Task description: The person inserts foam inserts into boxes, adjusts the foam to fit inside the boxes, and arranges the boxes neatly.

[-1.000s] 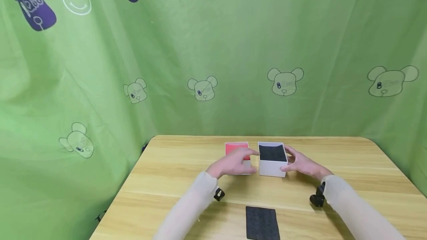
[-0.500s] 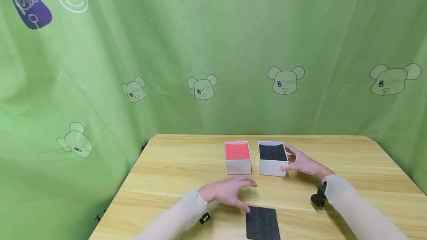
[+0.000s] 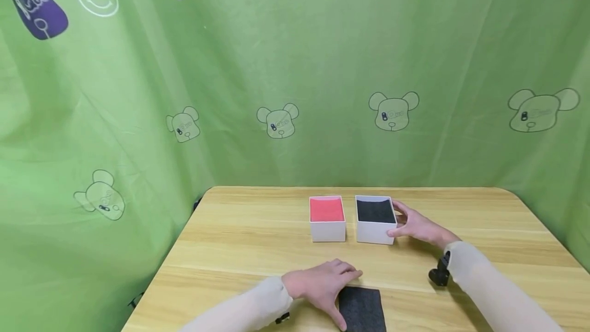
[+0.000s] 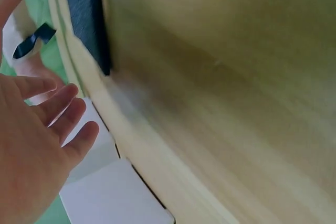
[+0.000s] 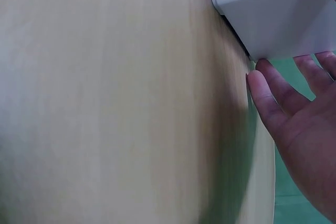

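Note:
A black felt-like piece [image 3: 363, 309] lies flat near the front of the table. My left hand [image 3: 321, 286] is spread at its left side, thumb at the left edge and fingers above the back edge; whether they touch it I cannot tell. In the left wrist view the left hand [image 4: 37, 140] has nothing between its fingers. Farther back stands a white box [image 3: 375, 232] with black material [image 3: 375, 211] inside. My right hand [image 3: 418, 227] holds this box at its right side, thumb at the front corner. The right wrist view has the fingers [image 5: 283, 90] against the box's wall.
Left of the held box, a small gap away, stands another white box [image 3: 328, 231] with red material [image 3: 327, 209] inside. The wooden table [image 3: 239, 234] reaches back to a green curtain [image 3: 322, 163]. A black wrist device [image 3: 439, 271] hangs under the right sleeve.
My left hand has come away from the boxes, back toward me, to the black piece, uncovering the red-filled box. The right hand has stayed on its box.

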Available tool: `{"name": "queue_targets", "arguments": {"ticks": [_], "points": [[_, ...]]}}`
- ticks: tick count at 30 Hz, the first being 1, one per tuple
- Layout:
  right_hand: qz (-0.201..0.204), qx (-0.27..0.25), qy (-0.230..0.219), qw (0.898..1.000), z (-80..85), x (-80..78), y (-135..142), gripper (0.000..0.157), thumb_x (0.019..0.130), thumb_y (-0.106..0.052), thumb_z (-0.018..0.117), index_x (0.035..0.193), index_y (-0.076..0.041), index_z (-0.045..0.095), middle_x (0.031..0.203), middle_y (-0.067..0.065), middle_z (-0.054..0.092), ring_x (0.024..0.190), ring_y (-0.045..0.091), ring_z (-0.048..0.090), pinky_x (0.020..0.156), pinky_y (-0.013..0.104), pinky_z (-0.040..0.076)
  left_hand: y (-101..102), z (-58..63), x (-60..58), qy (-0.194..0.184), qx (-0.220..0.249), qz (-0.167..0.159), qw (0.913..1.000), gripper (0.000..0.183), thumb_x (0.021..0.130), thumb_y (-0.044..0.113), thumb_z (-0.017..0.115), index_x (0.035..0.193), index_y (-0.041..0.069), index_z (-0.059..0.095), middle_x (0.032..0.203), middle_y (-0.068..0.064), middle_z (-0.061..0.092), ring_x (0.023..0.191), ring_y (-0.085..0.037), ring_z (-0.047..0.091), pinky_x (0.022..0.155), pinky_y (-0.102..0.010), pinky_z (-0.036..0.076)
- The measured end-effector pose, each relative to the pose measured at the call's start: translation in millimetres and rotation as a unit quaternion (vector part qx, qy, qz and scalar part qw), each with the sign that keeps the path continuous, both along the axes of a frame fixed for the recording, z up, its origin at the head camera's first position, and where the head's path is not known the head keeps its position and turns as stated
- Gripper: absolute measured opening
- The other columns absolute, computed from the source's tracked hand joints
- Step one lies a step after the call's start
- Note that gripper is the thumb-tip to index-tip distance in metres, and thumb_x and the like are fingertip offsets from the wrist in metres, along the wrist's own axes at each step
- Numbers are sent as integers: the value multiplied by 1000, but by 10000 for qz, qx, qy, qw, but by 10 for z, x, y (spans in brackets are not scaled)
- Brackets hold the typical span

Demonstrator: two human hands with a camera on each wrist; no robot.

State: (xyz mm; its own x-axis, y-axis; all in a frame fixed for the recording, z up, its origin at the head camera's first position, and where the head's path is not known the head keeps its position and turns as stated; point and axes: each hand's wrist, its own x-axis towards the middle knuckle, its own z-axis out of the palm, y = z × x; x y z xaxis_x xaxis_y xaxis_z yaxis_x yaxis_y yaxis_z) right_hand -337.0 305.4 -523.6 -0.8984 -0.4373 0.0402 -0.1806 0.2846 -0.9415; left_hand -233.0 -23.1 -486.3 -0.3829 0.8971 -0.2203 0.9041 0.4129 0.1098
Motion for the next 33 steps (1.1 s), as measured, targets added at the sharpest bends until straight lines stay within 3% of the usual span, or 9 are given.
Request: {"name": "queue_targets", "arguments": {"ticks": [6, 15, 24, 33], "points": [[22, 44, -47, 10000, -17, 14, 6, 106, 77, -8, 77, 148, 7, -1, 149, 34, 3, 128, 55, 26, 99, 53, 33, 53, -71, 1, 296, -298, -224, 9989, 109, 67, 71, 67, 151, 17, 22, 143, 6, 32, 127, -5, 29, 101, -15, 25], [-25, 35, -100, 9999, -9, -3, 12, 107, 76, -8, 78, 148, 5, -1, 149, 34, 4, 128, 55, 26, 100, 55, 32, 78, -92, -3, 255, -433, -302, 9983, 100, 74, 68, 63, 150, 18, 23, 142, 8, 35, 126, -3, 30, 101, -16, 26], [-29, 14, -108, 9999, -6, -5, 6, 107, 76, -9, 78, 148, 6, 0, 149, 34, 4, 128, 55, 26, 99, 55, 33, 151, -157, 82, 1013, -517, -364, 9928, 106, 69, 78, 57, 150, 17, 26, 139, 9, 37, 123, -4, 33, 100, -18, 29], [-31, 78, -63, 9999, 4, 6, 1, 106, 77, -9, 77, 148, 7, -1, 149, 34, 3, 128, 55, 26, 99, 54, 33, 148, -149, 77, 1237, -446, -364, 9907, 98, 74, 72, 59, 148, 15, 30, 134, 6, 40, 118, -4, 38, 97, -17, 32]]}}
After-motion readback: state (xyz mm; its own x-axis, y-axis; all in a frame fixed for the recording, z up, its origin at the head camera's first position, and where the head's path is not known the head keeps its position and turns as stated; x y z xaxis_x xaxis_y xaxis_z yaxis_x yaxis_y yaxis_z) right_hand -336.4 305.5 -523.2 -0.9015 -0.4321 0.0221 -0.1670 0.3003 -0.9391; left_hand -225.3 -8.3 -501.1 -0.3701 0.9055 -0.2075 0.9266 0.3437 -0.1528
